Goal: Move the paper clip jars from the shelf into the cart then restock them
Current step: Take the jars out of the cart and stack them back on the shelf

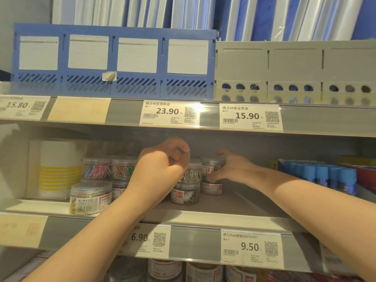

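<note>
Left hand fingers curled over upper clear plastic jar of silver paper clips, front stack on grey metal shelf; whether grasping, cannot tell, view blurred. Right hand fingers spread, released, around rear stacked jar.

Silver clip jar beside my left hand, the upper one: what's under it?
A lower jar of silver clips sits directly beneath the upper jar. The left hand covers the upper jar's left side.

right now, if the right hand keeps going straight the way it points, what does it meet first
Most likely the top silver-clip jar at the back: the right hand is spread toward it, thumb above, fingers below. Whether it already touches the jar is unclear.
</note>
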